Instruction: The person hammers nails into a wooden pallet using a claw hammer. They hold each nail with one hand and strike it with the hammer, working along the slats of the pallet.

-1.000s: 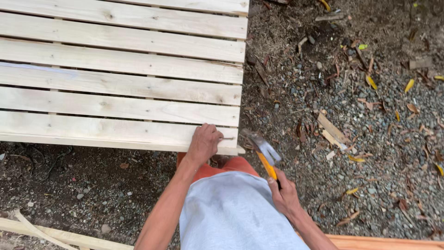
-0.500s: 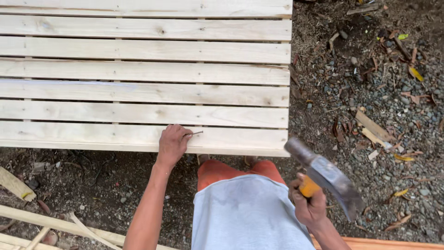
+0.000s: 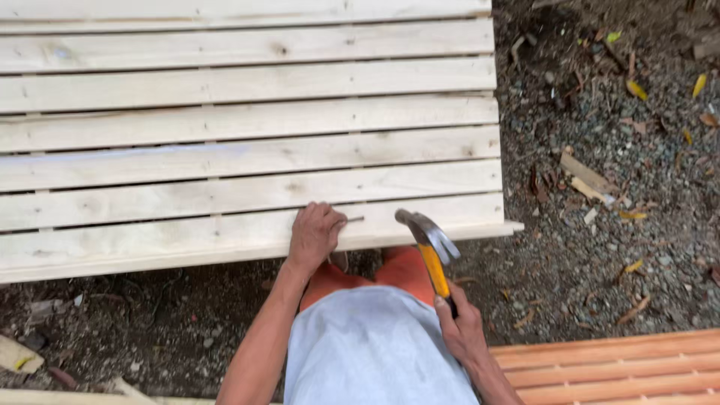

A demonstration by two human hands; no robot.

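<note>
Right-hand grip (image 3: 463,330): one hammer (image 3: 429,244)

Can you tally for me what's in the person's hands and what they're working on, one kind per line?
Hammers: 1, the yellow-handled hammer in the right hand
Nails: 1, the nail pinched by the left hand
Slatted panels of pale wood: 1, the pale panel
Slatted panels of reddish wood: 1, the reddish panel
Total: 4
</note>
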